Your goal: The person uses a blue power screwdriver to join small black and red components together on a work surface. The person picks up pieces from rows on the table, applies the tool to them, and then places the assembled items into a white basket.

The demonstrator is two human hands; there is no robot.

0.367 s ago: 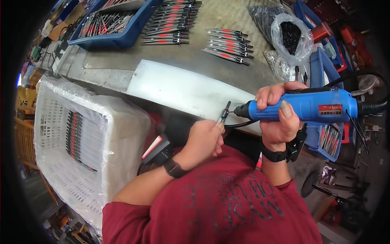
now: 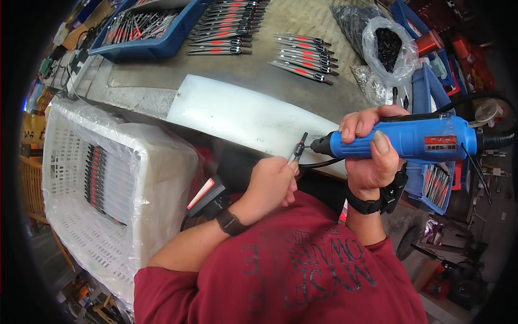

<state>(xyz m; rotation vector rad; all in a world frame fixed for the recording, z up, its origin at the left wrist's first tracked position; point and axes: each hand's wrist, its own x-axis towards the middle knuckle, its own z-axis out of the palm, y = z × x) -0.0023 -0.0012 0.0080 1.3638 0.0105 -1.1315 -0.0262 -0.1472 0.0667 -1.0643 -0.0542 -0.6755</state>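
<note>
My right hand [image 2: 376, 162] is wrapped round a blue electric screwdriver [image 2: 415, 141], held level with its black nose pointing left. Between the closed fingers of my left hand [image 2: 271, 183] is a drawing compass [image 2: 300, 148], its dark head sticking up out of the grip. The thin bit of the screwdriver meets the side of that head. Most of the compass legs are hidden by my fingers. Both hands are over the near edge of a white board [image 2: 237, 116] at the front of the bench.
Rows of red-and-silver compasses [image 2: 305, 56] lie on the bench [image 2: 302, 19]. A blue bin [image 2: 143, 49] of loose pieces stands far left. At left is a plastic-lined white crate [image 2: 141, 183] with stacked compasses. A clear bag [image 2: 372, 51] of black parts and blue trays [image 2: 423, 89] are at right.
Both hands keep their grips, and the screwdriver bit stays at the compass head. The view has shifted very slightly; nothing else visibly differs.
</note>
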